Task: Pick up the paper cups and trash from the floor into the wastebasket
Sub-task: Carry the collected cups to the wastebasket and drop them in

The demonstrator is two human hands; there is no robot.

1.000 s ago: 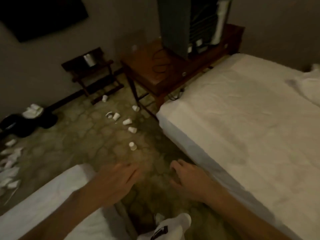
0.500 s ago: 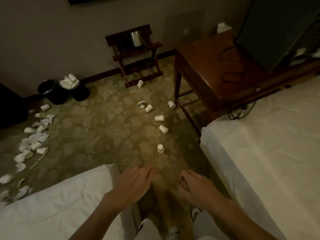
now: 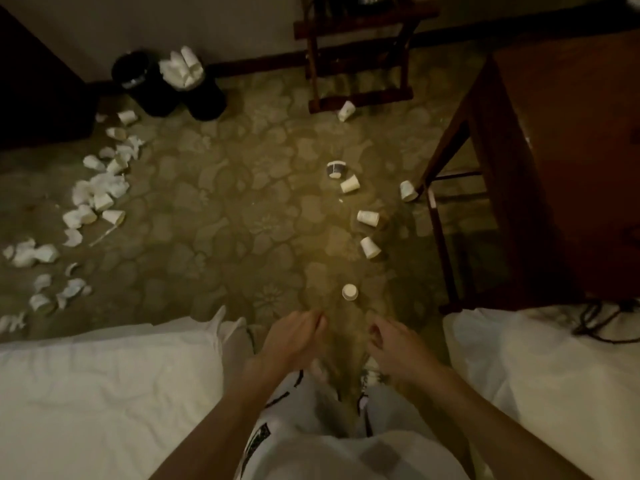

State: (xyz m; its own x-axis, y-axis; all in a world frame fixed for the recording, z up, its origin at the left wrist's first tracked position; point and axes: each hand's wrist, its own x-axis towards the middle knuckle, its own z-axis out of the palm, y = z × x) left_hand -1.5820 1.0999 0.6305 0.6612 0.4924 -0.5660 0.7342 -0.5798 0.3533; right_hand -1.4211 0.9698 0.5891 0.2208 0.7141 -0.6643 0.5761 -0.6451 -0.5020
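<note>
Dim view down onto the floral-patterned carpet [image 3: 242, 209] of the floor between two beds.

- **Grips:** left grip [image 3: 294, 341] and right grip [image 3: 398, 348] side by side over the strip of floor between the left bed [image 3: 104, 393] and the right bed [image 3: 536, 375], both beds under wrinkled white sheets. Fingers of each loosely curled, pinching nothing.
- **Nearest cup:** just beyond the fingertips, a small white tapered paper cup [image 3: 350, 292], standing base-up on the carpet.
- **Trail:** farther out, a curving line of toppled cups [image 3: 370, 247] lying on their sides, ending at a dark-banded cup [image 3: 336, 169]. One more, the leg-side cup [image 3: 408, 190], just beside a leg of the table [image 3: 571, 150], dark polished wood, at the floor's right edge.
- **Far edge of the floor, by the wall:** two round black bins close together, the left wastebasket [image 3: 149, 84] and the right wastebasket [image 3: 204, 98], the latter heaped with crumpled white paper [image 3: 181, 69]. To the right, a slatted wooden rack [image 3: 360, 98] with a single tilted cup [image 3: 346, 110] at its foot.
- **Left edge of the floor:** a dense scatter of crushed cups and torn paper scraps [image 3: 100, 192], well apart from the trail.
</note>
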